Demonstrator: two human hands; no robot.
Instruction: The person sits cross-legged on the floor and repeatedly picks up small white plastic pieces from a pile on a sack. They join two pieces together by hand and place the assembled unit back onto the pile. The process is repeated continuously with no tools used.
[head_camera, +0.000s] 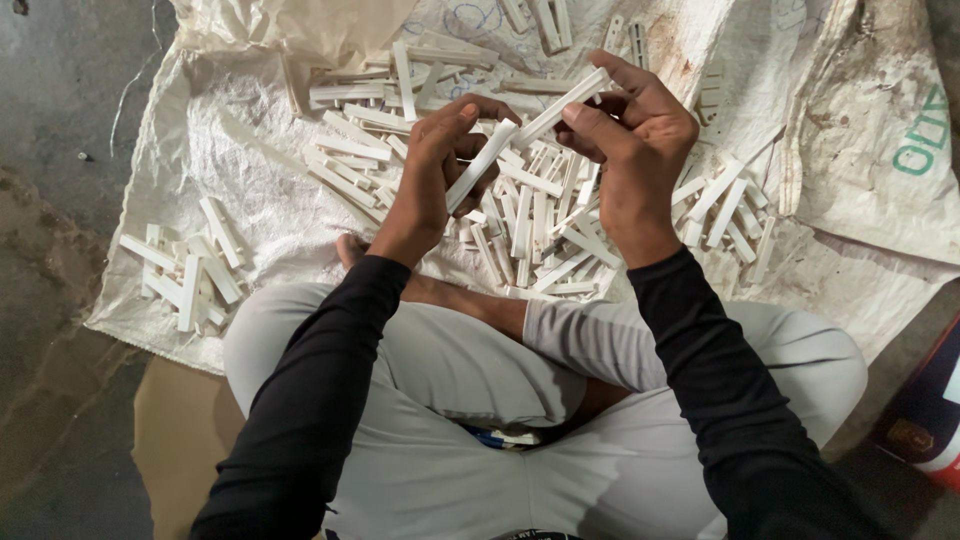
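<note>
One strip is pinched in the left hand, another strip in the right hand; a slip is judged likely, both grips being fingertip-only.

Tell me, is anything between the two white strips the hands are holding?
Nothing visible. The left hand holds one white strip and the right hand holds the other strip; their ends meet above the pile of strips on the sack, with no gap or object between them.
</note>
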